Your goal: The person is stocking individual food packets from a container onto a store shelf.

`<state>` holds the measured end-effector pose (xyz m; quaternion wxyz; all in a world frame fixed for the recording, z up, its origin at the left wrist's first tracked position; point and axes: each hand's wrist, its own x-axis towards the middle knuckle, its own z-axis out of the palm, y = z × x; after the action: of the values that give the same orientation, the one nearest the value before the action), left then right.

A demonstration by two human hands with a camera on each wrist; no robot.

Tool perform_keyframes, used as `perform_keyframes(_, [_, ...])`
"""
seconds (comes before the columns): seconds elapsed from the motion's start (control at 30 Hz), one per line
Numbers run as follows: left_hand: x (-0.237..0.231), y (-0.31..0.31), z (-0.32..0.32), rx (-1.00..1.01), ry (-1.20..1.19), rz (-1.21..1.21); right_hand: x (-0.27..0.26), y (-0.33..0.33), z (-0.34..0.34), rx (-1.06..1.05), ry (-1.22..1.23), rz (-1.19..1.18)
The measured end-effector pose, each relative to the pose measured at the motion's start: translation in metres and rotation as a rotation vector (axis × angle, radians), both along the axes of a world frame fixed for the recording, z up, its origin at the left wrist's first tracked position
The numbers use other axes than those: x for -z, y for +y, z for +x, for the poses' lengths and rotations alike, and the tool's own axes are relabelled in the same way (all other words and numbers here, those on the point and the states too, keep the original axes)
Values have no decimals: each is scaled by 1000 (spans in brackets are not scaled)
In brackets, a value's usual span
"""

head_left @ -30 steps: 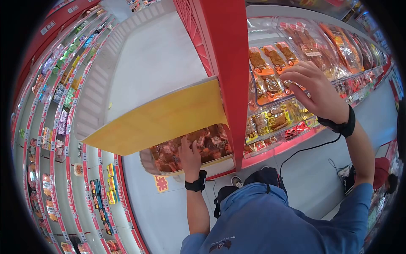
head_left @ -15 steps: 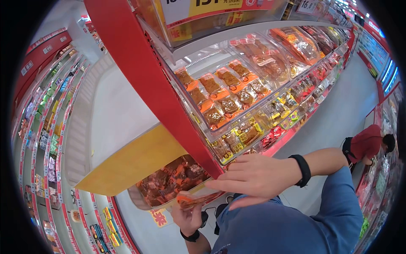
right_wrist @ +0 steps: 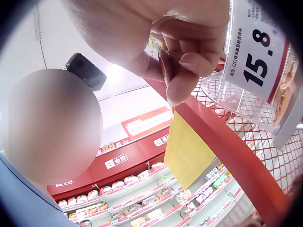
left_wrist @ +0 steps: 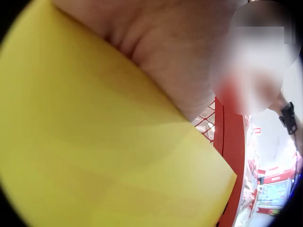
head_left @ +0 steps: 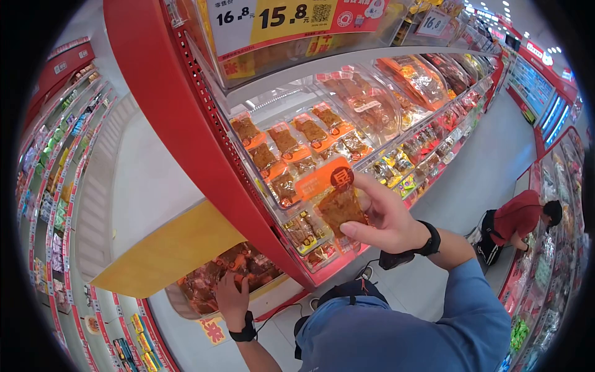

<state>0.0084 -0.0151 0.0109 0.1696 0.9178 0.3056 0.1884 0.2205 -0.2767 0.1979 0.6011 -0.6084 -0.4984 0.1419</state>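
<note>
My right hand (head_left: 393,217) pinches an orange-topped snack packet (head_left: 341,208) between thumb and fingers, its brown contents showing through the clear film. In the head view it is held up before the shelf tray. From the right wrist, the packet (right_wrist: 165,66) appears edge-on under the thumb of the hand (right_wrist: 187,47). Lower left, my left hand (head_left: 233,301) reaches over a bin of reddish-brown packets (head_left: 198,282), fingers spread on them. A yellow panel (head_left: 167,248) stands along the bin's far side. The left wrist view shows mostly blurred palm (left_wrist: 161,52) and yellow panel (left_wrist: 94,142).
Similar orange packets (head_left: 286,139) lie in a clear tray on the shelf, with yellow packets (head_left: 304,228) below. A red upright (head_left: 180,136) divides shelf and bin. Price sign (head_left: 285,22) hangs above. Another person (head_left: 517,217) in red bends at the right-hand shelves.
My left hand lifted an orange packet from the bin, and my right hand has it now. The left hand has gone back to the bin. The head view has turned right.
</note>
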Motion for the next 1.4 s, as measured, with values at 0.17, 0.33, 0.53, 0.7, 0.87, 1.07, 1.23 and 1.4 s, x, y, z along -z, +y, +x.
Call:
perform_keyframes(0.17, [6, -3, 8, 20, 94, 3, -17, 0, 4, -85, 194, -15])
perform_keyframes(0.33, [-4, -3, 8, 20, 157, -98, -35, 13, 11, -7, 235, 54])
perform_keyframes(0.53, [2, 0, 6, 46, 83, -87, -38, 16, 15, 87, 186, 58])
perform_keyframes(0.7, [1, -4, 7, 14, -4, -87, -54, 15, 31, 185, 209, 97])
perform_keyframes(0.87, [-4, -6, 9, -13, -25, -51, -47, 10, 78, 561, -642, 29])
perform_keyframes(1.07, [8, -4, 10, -53, -26, 16, -11, 6, 121, 465, -208, 80])
perform_keyframes(1.23, [8, -3, 11, -53, -3, -6, -22, 0, 122, 366, -76, 79])
perform_keyframes(1.4, [8, -4, 13, -57, -2, -26, -21, -2, 122, 315, -37, 87])
